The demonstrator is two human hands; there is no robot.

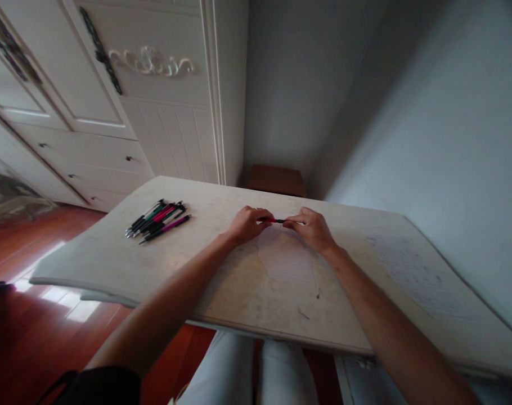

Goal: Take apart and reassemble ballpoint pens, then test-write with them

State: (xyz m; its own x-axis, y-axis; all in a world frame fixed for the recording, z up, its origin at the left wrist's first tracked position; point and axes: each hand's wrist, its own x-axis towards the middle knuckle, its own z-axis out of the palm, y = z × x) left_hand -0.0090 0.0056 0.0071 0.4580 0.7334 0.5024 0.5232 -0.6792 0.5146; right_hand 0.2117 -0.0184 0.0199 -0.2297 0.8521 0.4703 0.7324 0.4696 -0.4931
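Note:
A red and black pen (278, 221) is held level between my two hands, above the far part of the table. My left hand (248, 223) pinches its red end, and my right hand (311, 227) pinches the black end. Just below the hands, a pale sheet of paper (287, 256) with faint lines lies on the table. To the left rests a pile of several pens (158, 218) in black, red, green and purple. Fingers cover both ends of the held pen.
The worn white table (155, 281) spans the view. A second paper with blue scribbles (412, 270) lies at its right. Small dark bits (318, 293) lie near the front. Behind stand a white cabinet (175, 124), a brown wooden box (277, 179) and a wall (450, 140).

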